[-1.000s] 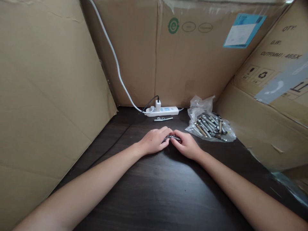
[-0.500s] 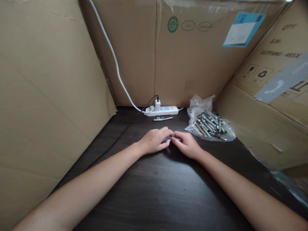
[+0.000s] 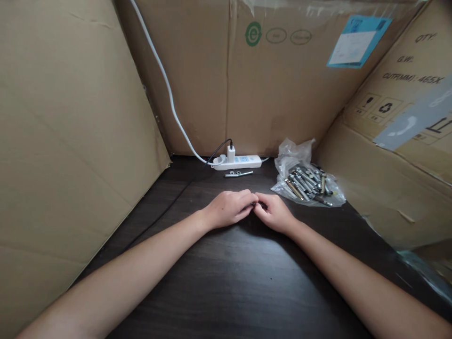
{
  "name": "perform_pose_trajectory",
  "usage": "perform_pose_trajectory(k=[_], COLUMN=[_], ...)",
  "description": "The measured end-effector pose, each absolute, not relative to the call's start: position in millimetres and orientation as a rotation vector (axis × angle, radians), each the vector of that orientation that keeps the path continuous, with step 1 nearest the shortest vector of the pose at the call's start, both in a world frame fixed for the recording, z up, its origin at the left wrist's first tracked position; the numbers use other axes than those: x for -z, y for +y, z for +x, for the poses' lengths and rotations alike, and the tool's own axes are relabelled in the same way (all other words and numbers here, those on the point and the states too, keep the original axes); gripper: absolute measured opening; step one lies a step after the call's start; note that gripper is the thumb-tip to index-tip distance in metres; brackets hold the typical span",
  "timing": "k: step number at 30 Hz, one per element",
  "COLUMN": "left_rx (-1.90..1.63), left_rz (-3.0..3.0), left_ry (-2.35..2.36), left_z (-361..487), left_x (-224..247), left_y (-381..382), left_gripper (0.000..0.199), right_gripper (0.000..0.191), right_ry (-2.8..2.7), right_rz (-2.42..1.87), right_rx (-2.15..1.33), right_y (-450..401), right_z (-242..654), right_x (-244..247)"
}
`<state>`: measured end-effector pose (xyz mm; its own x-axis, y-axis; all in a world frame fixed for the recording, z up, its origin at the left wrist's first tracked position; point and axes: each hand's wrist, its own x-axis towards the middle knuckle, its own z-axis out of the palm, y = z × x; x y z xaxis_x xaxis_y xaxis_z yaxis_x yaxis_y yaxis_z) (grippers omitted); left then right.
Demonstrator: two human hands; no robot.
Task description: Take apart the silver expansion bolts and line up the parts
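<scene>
My left hand (image 3: 231,207) and my right hand (image 3: 273,213) meet over the middle of the dark table, fingertips touching. Both are closed around a metal expansion bolt (image 3: 253,204), of which only a sliver shows between the fingers. The rest of it is covered by the fingers, so how its parts sit cannot be made out. Just beyond my hands lie a loose bolt (image 3: 239,174) and a couple of small rings (image 3: 233,173) that look like washers or nuts. To the right, a clear plastic bag (image 3: 294,153) lies open with several metal expansion bolts (image 3: 307,182) in it.
A white power strip (image 3: 243,162) with a plugged-in charger (image 3: 230,154) stands at the back. Its white cable (image 3: 165,77) climbs the rear cardboard wall (image 3: 197,108), and a black cable (image 3: 169,207) runs along the left. Cardboard boxes (image 3: 70,141) enclose the sides.
My fingers have closed in further around the bolt, and the left fingers have shifted slightly right. Less of the metal shows now. The loose pieces and the bag stay put.
</scene>
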<state>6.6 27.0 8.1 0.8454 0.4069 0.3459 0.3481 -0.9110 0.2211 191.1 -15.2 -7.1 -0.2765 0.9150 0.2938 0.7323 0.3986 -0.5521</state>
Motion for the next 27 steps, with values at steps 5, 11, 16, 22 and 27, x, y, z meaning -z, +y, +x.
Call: perform_pose_trajectory(k=[5, 11, 16, 22, 27], left_rx=[-0.567, -0.592, -0.602, -0.65, -0.637], left_rz=[2.888, 2.835, 2.771, 2.734, 2.727], left_ry=[0.615, 0.613, 0.683, 0.797, 0.877], left_z=[6, 6, 6, 4, 3], left_x=[-10, -10, -8, -4, 0], left_y=[27, 27, 29, 36, 42], left_gripper=[0.02, 0.018, 0.015, 0.012, 0.012], right_gripper=[0.015, 0.016, 0.017, 0.017, 0.019], right_ry=[-2.095, -2.106, -2.1, -2.051, -2.039], right_rz=[-1.367, -1.33, -1.404, -1.506, -1.561], right_rx=[-0.416, -0.433, -0.397, -0.341, -0.314], right_y=[-16, -16, -15, -16, -15], right_z=[191, 192, 191, 191, 191], right_x=[6, 6, 6, 3, 2])
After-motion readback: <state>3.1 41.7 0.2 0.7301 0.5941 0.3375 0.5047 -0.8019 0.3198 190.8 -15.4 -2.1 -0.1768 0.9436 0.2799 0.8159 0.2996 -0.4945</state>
